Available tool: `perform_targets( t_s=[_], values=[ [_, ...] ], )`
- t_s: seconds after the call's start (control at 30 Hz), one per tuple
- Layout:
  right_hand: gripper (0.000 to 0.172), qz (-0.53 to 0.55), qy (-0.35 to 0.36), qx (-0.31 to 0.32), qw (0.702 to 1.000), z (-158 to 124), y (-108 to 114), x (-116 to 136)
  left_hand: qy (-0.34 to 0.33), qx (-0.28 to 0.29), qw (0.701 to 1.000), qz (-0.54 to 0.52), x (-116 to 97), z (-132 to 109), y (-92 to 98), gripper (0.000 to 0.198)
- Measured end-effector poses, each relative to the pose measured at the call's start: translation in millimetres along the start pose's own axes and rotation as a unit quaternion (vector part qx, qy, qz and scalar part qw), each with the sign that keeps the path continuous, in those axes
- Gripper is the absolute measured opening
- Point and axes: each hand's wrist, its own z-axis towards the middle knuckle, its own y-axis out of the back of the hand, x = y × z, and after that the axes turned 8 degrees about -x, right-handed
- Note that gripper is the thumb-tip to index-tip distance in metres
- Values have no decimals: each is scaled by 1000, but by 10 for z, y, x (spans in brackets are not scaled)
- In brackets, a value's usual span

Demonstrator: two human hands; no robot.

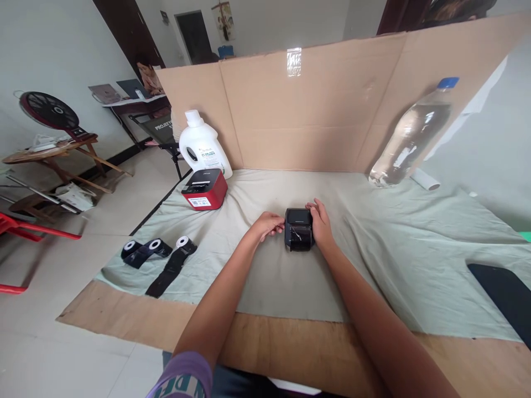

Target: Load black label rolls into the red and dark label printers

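A small black portable printer point(299, 229) lies on the grey-green cloth point(286, 287) in the middle of the table. My right hand point(320, 222) is wrapped along its right side, fingers at the upper right corner. At its left side is my left hand point(270, 225), fingers curled together with the tips at the printer's edge; whether they pinch anything is too small to tell. Farther left stands a red and black printer point(204, 189). Black rolls with white cores point(155, 246) lie at the left, with another unrolled one point(179, 258) beside them.
A white jug point(203, 145) stands behind the red printer. A large water bottle point(412, 138) leans against the cardboard screen point(298, 116), near a white tube point(425, 179). A dark flat object point(501, 293) lies at the right edge. A person point(148, 76) sits in the background.
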Motion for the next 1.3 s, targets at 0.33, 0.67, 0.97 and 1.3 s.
perform_targets(
  t_s=[0.33,0.67,0.97,1.3],
  values=[
    [52,-9,7,3,1000,4,11,-13,2,-19,1000,0,7,-9,-28,19],
    [52,-17,-1,2,1000,-9,9,5,0,-19,1000,0,7,-7,-23,20],
    [55,-10,3,5,1000,5,2,-16,6,-27,1000,-3,27,-3,-31,21],
    [53,-1,8,2,1000,19,0,-48,13,-22,1000,-15,28,-37,-28,15]
  ],
)
